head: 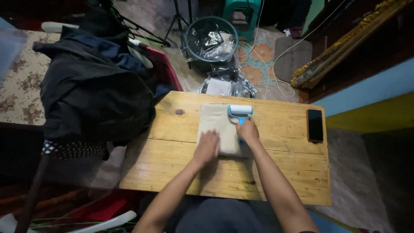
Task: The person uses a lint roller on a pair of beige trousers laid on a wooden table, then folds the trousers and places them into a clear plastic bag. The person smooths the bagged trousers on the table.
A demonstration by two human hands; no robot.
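Phone (pixel 315 125) right of cloth (pixel 217 125), seemingly apart.

Two bare forearms, no sleeves, left hand (pixel 207 147) and right hand (pixel 248 130) without rings, dark grey trousers at lap.

**Bright centre, murky edges**

Light falls from above onto the wooden table (pixel 276 172), the brightest area. Towards nine and seven o'clock the room sinks into near-black shadow. Straight lines bow at the edges from wide-angle distortion; the corners look soft and grainy.
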